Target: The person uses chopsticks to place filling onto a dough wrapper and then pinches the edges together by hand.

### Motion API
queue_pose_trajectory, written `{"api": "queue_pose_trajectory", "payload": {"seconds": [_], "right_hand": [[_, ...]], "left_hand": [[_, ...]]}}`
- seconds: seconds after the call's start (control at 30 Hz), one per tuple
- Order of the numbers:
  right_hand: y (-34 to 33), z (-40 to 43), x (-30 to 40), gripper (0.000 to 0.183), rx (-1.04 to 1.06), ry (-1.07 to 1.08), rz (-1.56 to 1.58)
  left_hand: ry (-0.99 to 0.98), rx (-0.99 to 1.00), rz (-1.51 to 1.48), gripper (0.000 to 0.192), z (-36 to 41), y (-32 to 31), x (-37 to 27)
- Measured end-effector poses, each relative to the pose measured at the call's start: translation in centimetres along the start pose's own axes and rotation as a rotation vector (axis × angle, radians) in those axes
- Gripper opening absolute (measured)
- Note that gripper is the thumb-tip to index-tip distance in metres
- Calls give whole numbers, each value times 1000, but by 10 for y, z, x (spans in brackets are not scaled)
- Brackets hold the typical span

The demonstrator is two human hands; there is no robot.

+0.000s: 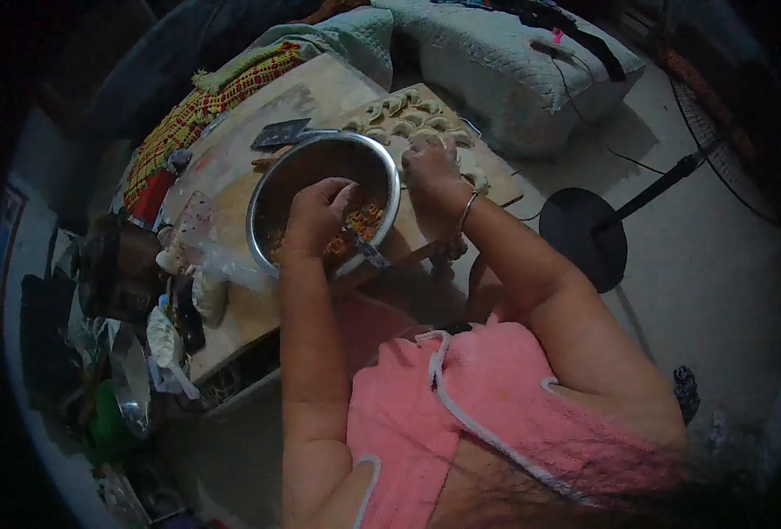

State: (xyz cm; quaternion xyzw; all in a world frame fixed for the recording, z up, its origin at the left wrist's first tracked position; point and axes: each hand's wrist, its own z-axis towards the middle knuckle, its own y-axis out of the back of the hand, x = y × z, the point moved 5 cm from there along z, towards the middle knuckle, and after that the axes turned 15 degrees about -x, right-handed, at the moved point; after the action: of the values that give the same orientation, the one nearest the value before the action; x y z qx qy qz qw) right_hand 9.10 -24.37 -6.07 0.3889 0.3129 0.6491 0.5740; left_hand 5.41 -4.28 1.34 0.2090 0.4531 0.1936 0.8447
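Note:
My left hand is inside the opening of a large metal bowl, its fingers curled above a chopped orange-brown filling. Anything between those fingers is hidden. A spoon or similar utensil lies in the bowl, its end over the near rim. To the right, my right hand reaches over a wooden board, its fingertips closed around a pale dumpling. Several folded dumplings stand in rows on the board beyond that hand. Pale flat dough pieces lie beside it.
A cleaver lies behind the bowl on the floury table. Plastic bags and a dark pot crowd the left. A fan's round base stands on the floor at right, near a covered bed or seat.

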Motion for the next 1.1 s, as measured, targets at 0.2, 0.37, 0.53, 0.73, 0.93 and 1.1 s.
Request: {"api": "queue_pose_trajectory", "payload": {"seconds": [0.2, 0.37, 0.53, 0.73, 0.93, 1.1], "right_hand": [[28, 8, -2, 23, -108, -55, 284], [69, 29, -12, 24, -398, -232, 790], [93, 28, 58, 28, -111, -51, 1217], [93, 12, 105, 33, -12, 102, 1181], [96, 1, 107, 34, 178, 386, 754], [98, -20, 120, 35, 417, 790, 580]], "left_hand": [[136, -14, -14, 21, -2, 5, 4], [85, -149, -61, 24, 6, 9, 13], [301, -131, -423, 31, 4, 17, 4], [209, -70, -337, 34, 8, 26, 19], [207, -306, -114, 30, 4, 57, 31], [297, -363, -11, 28, 2, 80, 48]]}}
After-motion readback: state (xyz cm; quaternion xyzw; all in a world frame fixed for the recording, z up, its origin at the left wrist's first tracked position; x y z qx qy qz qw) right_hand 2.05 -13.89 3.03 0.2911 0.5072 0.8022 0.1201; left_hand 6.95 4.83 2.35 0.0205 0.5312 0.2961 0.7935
